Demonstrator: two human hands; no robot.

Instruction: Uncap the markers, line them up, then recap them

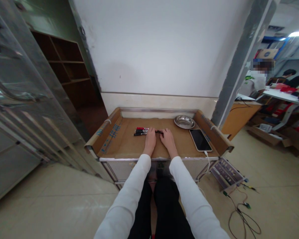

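A dark pen [158,131] lies crosswise between my two hands, low over the cardboard-covered cart top. My left hand [150,138] has its fingers closed at the pen's left end. At its right end my right hand [167,137] also grips it with bent fingers. Both hands hide most of the pen. Just left of my left hand is a row of several pens [140,131], black ones with one red at the far side. Their right ends run behind my left hand.
A shiny metal bowl [184,121] stands at the back right of the cart top [129,149]. A phone [200,140] with a white cable lies in front of it. Raised cardboard sides flank the top. A control box [228,174] with loose wires is on the floor; people sit far right.
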